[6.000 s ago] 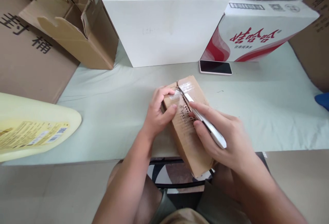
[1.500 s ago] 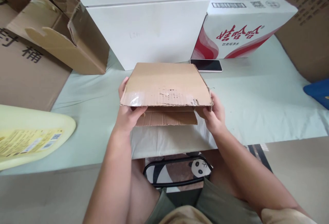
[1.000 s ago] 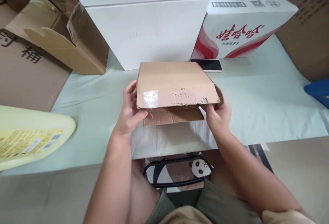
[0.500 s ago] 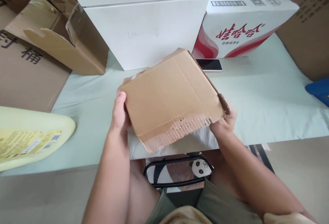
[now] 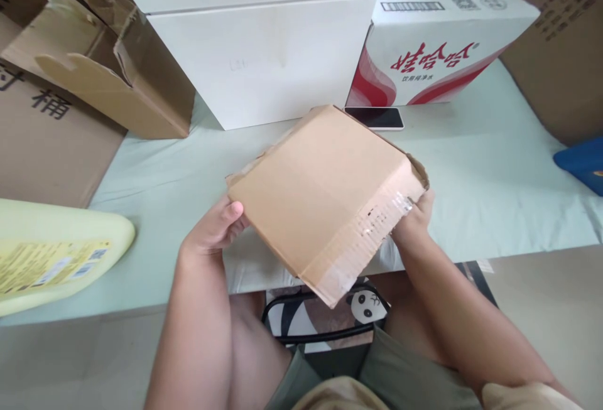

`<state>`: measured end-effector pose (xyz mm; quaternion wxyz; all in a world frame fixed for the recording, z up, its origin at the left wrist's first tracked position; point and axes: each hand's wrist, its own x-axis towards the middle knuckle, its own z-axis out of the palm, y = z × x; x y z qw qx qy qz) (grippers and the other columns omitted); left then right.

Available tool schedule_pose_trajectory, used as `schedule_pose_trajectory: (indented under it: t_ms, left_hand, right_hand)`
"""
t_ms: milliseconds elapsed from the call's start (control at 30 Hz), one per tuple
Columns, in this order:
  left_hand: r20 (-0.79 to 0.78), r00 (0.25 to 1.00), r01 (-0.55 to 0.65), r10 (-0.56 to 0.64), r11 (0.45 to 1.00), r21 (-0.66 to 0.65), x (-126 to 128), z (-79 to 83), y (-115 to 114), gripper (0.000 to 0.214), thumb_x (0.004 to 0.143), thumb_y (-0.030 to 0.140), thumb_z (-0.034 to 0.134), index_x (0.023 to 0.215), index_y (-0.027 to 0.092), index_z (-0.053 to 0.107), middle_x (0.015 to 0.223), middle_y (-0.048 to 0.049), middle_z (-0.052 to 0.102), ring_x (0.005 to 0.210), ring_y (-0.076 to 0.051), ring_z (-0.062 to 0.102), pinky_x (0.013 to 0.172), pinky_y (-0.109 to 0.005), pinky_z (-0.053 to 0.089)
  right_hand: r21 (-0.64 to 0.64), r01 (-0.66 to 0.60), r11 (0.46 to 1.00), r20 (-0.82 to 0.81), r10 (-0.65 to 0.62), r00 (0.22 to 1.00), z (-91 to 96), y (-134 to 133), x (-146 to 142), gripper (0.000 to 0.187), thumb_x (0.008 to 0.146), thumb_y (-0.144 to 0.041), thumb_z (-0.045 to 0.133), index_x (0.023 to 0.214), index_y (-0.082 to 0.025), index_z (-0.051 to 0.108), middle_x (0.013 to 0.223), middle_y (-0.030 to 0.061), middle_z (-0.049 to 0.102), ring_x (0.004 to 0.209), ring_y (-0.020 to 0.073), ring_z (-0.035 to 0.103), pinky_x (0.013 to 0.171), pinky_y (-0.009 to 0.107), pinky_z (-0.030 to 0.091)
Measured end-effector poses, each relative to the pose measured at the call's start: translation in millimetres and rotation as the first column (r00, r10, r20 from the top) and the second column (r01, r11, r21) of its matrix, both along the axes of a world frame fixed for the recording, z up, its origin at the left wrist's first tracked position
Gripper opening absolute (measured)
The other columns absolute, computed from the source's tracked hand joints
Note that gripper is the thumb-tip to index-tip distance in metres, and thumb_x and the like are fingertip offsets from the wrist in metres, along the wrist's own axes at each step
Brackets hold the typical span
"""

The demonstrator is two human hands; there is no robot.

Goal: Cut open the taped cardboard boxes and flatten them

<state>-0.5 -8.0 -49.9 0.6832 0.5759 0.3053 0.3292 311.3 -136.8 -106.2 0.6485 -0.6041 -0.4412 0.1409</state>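
A brown cardboard box (image 5: 311,184) with a torn, ridged flap along its near right edge is tilted above the pale green cloth. My left hand (image 5: 221,225) grips its left corner, thumb on top and fingers bent beneath. At the right corner my right hand (image 5: 414,215) is closed on the torn edge, its fingers partly hidden by the cardboard. Just behind the box lies a phone (image 5: 377,117), screen up.
White cartons (image 5: 264,64) stand at the back, one a red-printed carton (image 5: 438,58). An open cardboard box (image 5: 155,90) is at back left. A yellow bottle (image 5: 66,253) lies at left, a blue object (image 5: 584,165) at right. The green cloth (image 5: 494,196) ends at a front edge.
The cardboard box has turned so that its torn flap points more to the right and its near corner hangs lower. My left hand has moved down along with its corner.
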Motion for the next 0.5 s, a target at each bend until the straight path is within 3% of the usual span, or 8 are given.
schedule_pose_trajectory:
  t_ms: [100, 300, 500]
  left_hand:
    - [0.056, 0.996, -0.074, 0.073, 0.997, 0.015, 8, 5.2, -3, 0.063, 0.075, 0.082, 0.076, 0.109, 0.028, 0.076, 0.084, -0.0076, 0.078, 0.104, -0.034, 0.079, 0.073, -0.038, 0.068]
    - [0.165, 0.948, -0.28, 0.273, 0.96, 0.021, 21, 14.0, -10, 0.061, 0.078, 0.078, 0.073, 0.107, 0.026, 0.073, 0.109, -0.01, 0.078, 0.139, -0.04, 0.062, 0.105, -0.048, 0.06]
    - [0.293, 0.831, -0.5, 0.473, 0.866, 0.019, 23, 9.8, -6, 0.052, 0.079, 0.063, 0.082, 0.113, 0.028, 0.065, 0.13, -0.0043, 0.072, 0.134, -0.03, 0.062, 0.099, -0.039, 0.056]
  right_hand:
    - [0.076, 0.086, 0.993, -0.095, -0.078, 0.992, 4.9, 1, -5, 0.056, 0.085, -0.056, 0.081, 0.135, -0.033, 0.071, 0.135, 0.009, 0.075, 0.126, 0.0369, 0.072, 0.112, 0.064, 0.058]
    - [0.063, 0.024, 0.998, -0.09, -0.019, 0.996, 17.9, 1, -16, 0.042, 0.09, -0.045, 0.078, 0.131, -0.034, 0.074, 0.132, 0.0068, 0.076, 0.119, 0.0308, 0.075, 0.108, 0.054, 0.062]
    - [0.01, 0.011, 1.0, -0.047, -0.011, 0.999, 19.0, -1, -18, 0.036, 0.09, -0.046, 0.077, 0.122, -0.03, 0.078, 0.126, 0.008, 0.079, 0.119, 0.0318, 0.075, 0.105, 0.053, 0.064]
